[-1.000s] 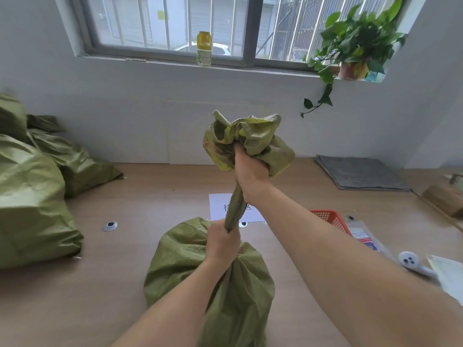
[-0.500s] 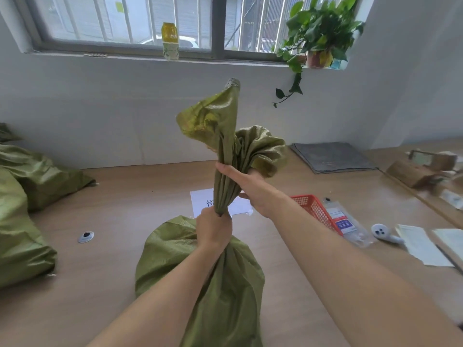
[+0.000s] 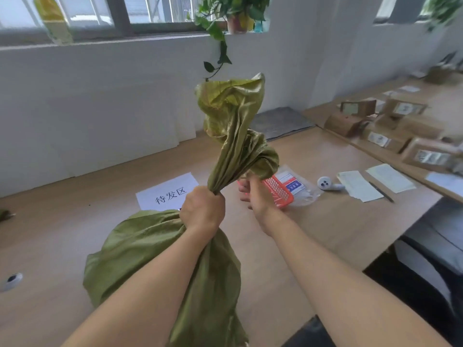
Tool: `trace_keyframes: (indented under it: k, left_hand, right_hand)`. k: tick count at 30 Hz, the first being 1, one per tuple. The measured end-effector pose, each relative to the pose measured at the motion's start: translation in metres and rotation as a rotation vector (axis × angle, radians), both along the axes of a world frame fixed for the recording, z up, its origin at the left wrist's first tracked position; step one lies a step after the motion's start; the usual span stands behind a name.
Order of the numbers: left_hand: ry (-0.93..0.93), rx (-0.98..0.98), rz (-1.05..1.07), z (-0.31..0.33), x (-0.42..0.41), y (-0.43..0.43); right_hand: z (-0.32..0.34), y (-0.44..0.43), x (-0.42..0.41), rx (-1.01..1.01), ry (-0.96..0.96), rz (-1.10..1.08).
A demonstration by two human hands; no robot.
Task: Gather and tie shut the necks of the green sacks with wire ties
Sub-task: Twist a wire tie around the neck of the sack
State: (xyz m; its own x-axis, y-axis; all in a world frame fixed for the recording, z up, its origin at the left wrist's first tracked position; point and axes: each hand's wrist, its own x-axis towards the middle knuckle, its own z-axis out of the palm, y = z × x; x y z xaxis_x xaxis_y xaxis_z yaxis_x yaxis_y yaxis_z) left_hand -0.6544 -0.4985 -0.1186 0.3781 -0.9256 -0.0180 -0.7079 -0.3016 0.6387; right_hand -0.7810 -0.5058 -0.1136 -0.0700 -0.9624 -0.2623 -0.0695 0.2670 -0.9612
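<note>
Pale wooden tabletop [image 3: 62,241] set against a white wall. Nearest you, the green sack [image 3: 140,251] stands on the table, its bulging body partly behind your left forearm. Your left hand [image 3: 201,211] is clenched round the gathered neck [image 3: 223,176] directly above that body. The fabric rises from your fist in a twisted column, and one loose fold droops to the right. Your right hand [image 3: 255,199] is apart from the left, just right of the neck and under the drooping fold. Its fingers are partly hidden there, so you cannot tell whether they hold anything. Just beyond the right hand lies a red basket [image 3: 279,192], touching a clear plastic packet [image 3: 298,186]. A white paper sign [image 3: 165,194] lies flat beyond the left hand. Farther right lie a white device [image 3: 325,184] and sheets of paper [image 3: 358,186]. Farthest are a grey mat [image 3: 280,121] by the wall and a potted plant [image 3: 233,11] on the windowsill.
</note>
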Motion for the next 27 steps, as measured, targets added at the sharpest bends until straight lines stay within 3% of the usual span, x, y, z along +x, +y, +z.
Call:
trace_keyframes:
  k: [16, 27]
  left_hand:
    - [-0.103, 0.128, 0.102, -0.034, -0.203, -0.103]
    - [-0.122, 0.245, 0.054, -0.097, -0.289, -0.168]
  right_hand:
    - [-0.079, -0.109, -0.184, 0.108, 0.203, -0.033]
    - [-0.175, -0.151, -0.277, 0.330, 0.242, -0.234]
